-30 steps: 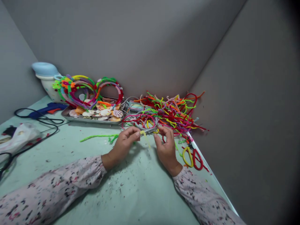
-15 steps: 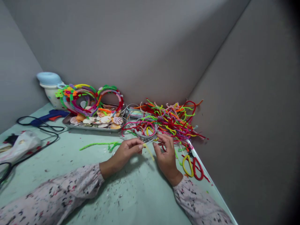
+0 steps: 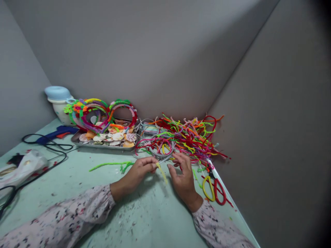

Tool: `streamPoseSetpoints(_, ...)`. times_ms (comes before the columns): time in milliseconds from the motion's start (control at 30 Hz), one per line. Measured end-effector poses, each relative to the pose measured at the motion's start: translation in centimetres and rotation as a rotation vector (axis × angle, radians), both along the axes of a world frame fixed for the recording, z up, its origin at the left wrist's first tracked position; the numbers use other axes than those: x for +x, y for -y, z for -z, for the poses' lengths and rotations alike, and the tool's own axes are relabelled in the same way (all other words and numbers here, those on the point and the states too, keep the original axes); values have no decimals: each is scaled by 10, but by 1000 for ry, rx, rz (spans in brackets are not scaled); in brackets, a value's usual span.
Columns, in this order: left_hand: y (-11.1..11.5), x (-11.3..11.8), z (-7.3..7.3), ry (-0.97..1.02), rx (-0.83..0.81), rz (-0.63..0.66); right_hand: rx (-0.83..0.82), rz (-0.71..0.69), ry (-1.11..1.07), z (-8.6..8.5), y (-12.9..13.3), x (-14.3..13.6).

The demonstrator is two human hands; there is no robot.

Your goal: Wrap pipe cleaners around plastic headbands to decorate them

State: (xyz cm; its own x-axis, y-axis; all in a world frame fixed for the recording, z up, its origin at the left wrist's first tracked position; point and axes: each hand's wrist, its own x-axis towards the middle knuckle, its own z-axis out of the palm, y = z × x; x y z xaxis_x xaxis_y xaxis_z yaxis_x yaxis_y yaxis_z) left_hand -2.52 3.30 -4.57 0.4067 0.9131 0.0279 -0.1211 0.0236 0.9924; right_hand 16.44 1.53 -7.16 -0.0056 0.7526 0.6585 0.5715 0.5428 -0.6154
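My left hand [image 3: 141, 174] pinches a short yellow pipe cleaner [image 3: 162, 173] between thumb and fingertips, its free end hanging down to the right. A thin grey wire or band [image 3: 165, 159] shows just behind the fingertips; I cannot tell whether the hand holds it too. My right hand [image 3: 183, 177] is raised a little to the right, fingers curved and apart from the thumb, with nothing seen between them. Beyond both hands lie grey wire loops [image 3: 155, 150]. A bright green pipe cleaner [image 3: 110, 166] lies on the table left of my left hand.
Behind stands a metal tray [image 3: 103, 148] of seashells [image 3: 117, 136] bearing colourful wrapped hoops [image 3: 122, 103]. A pipe cleaner heap [image 3: 191, 134] fills the back right. Scissors [image 3: 214, 189] lie by the right edge. Left are a blue glue gun [image 3: 55, 134], black cord [image 3: 58, 162] and lidded container [image 3: 59, 103].
The view has tilted slightly upward, so things sit lower in the picture. The yellow pipe cleaner's free end has swung a little to the left. My right hand stays curved and apart from it.
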Motion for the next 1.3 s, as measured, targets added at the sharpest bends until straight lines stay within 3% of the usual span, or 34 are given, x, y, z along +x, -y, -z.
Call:
streamPoseSetpoints(200, -2, 0, 2, 38, -79, 24, 11, -6, -2, 2, -2, 1)
streamPoseSetpoints(467, 4, 1, 4, -4, -33, 53, 81, 15, 30, -1, 3, -2)
streamPoseSetpoints(700, 12, 3, 6, -128, 113, -36, 180, -34, 108, 0, 6, -3)
streamPoseSetpoints(900, 11, 3, 10, -244, 260, -79, 133, -116, 93, 3, 7, -3)
streamPoseSetpoints(1300, 9, 3, 17, -275, 322, -87, 69, -189, 34, 2, 6, -5)
